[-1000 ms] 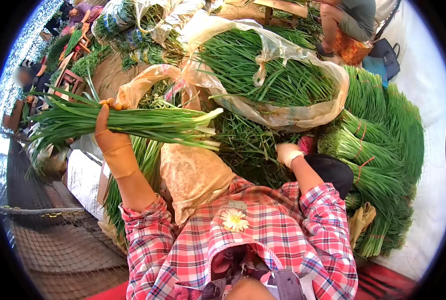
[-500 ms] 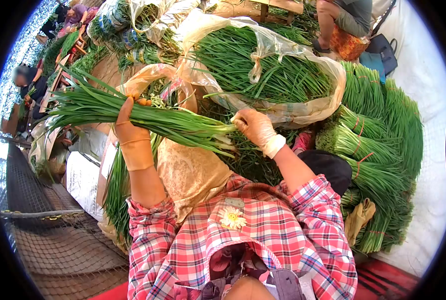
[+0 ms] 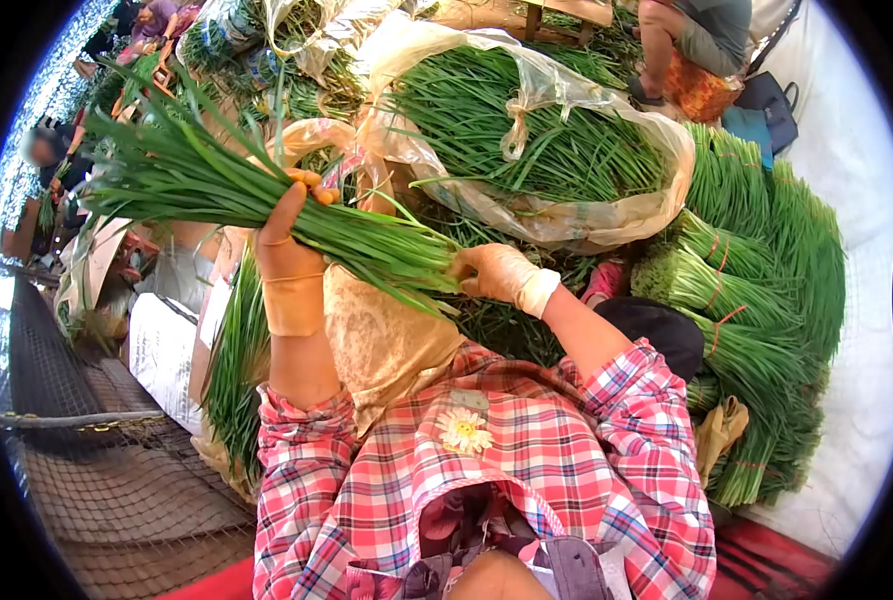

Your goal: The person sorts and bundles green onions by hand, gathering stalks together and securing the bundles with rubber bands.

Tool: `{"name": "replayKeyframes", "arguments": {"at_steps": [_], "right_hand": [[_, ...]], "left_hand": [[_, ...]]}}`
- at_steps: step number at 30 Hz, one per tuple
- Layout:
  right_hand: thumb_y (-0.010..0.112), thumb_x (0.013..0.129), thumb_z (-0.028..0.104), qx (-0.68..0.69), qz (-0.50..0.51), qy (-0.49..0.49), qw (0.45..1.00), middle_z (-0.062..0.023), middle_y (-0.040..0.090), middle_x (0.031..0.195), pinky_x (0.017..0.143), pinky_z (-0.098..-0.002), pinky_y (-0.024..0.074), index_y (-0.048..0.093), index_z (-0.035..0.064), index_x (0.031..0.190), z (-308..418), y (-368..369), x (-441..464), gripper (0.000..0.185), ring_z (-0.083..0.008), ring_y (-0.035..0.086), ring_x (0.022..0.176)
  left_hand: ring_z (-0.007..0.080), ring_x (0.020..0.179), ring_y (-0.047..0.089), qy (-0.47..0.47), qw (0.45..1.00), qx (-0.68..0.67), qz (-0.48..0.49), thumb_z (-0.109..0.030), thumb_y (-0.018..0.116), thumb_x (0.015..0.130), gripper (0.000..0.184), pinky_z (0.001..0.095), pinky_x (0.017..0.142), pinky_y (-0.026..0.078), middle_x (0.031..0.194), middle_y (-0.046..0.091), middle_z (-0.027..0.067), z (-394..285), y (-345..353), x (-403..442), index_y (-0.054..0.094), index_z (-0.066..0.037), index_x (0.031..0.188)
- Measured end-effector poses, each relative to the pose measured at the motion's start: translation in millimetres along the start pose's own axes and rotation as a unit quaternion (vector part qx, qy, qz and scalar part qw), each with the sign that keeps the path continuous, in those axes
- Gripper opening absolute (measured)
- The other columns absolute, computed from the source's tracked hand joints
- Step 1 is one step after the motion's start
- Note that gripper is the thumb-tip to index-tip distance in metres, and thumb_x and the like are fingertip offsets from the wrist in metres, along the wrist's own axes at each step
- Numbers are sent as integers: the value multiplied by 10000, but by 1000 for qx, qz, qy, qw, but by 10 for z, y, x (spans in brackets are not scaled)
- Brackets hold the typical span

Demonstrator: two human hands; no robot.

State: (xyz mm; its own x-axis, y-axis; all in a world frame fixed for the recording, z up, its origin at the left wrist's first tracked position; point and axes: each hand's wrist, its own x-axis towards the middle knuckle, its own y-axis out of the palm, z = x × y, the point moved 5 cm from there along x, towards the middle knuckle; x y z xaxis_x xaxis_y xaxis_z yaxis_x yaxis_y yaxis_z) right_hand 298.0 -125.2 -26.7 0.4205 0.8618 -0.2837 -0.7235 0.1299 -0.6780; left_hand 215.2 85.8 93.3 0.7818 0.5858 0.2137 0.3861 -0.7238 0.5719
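Note:
My left hand (image 3: 291, 235), in an orange-tinted glove, is wrapped round the middle of a bunch of long green leafy stalks (image 3: 386, 240). The leaf tips fan out to the upper left, and the pale stem ends point to the lower right. At those stem ends my right hand (image 3: 501, 275), in a whitish glove, has its fingers closed round the ends, partly hiding them. Beyond the hands lies an open plastic bag (image 3: 606, 235) full of loose green stalks (image 3: 526, 130). A stained tan cloth (image 3: 386, 335) is under the bunch.
Tied green bundles (image 3: 756, 300) are stacked on the right beside a white sheet (image 3: 866, 330). More stalks (image 3: 231, 380) hang at my left, near a dark net (image 3: 136, 480). One person (image 3: 701, 35) sits at the upper right; others are at the far left.
My right hand has come up from the loose stalks on the ground to the bunch's stem ends. My left hand has moved right with the bunch, which now slants more steeply.

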Motion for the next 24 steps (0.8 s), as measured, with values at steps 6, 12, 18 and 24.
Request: {"name": "replayKeyframes", "arguments": {"at_steps": [6,12,18,24], "right_hand": [[690,764,198,283,-33,-55,957,-125,638,892,683,-284,475,551,38,1150,-1,117,-52,441,-162,596,801],[657,797,134,-1,-187,-129,974,-173,627,916,659,-317,482,629,53,1066,205,69,-130,282,-311,601,761],[517,927,176,513,-184,31,838,-17,644,857,560,-181,445,612,2,1072,-210,61,-144,245,-69,578,638],[546,857,238,-376,143,122,907,-127,648,947,716,-352,513,634,64,1068,-1521,718,-230,287,-281,638,840]], "left_hand": [[208,740,578,5,1000,10,-28,-48,610,777,186,384,781,489,876,583,100,62,115,-23,563,-33,956],[188,752,574,-34,999,19,-7,-50,588,798,190,389,799,481,875,582,91,148,274,-78,548,-29,982],[197,714,580,-13,998,27,-47,-71,615,786,171,358,730,496,838,584,109,111,32,45,570,-17,943],[204,723,580,29,996,-36,-78,-127,603,793,148,373,749,496,792,590,87,-308,-470,232,581,-25,899]]}}
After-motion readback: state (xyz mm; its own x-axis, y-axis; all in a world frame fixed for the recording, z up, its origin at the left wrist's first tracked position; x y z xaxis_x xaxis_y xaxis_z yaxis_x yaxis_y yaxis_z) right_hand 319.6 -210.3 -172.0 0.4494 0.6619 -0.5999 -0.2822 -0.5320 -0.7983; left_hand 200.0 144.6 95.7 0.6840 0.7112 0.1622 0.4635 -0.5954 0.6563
